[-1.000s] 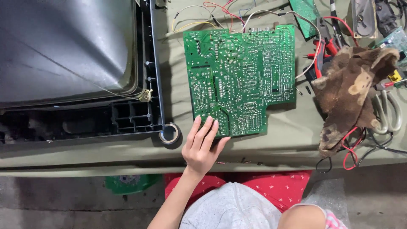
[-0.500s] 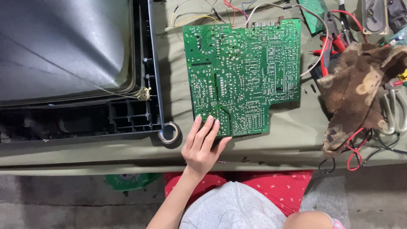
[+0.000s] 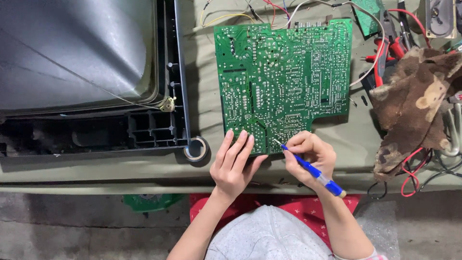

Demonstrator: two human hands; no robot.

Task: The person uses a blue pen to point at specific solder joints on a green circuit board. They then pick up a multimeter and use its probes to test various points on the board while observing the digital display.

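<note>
Left hand: (image 3: 234, 163) lower centre, fingers flat and spread on the near edge of the board (image 3: 284, 82), gripping nothing.
Right hand: (image 3: 310, 156) just right of it, fingers closed round a blue screwdriver (image 3: 313, 170).
Screwdriver axis: slants from lower right up to upper left; tip touches the board's near edge, between the hands.
Board: centre of frame, solder side up, lying away from both hands.
Tape roll: (image 3: 196, 148) left of the left hand.
Hidden: board's components; wires (image 3: 250, 14) cut off at the top.
</note>
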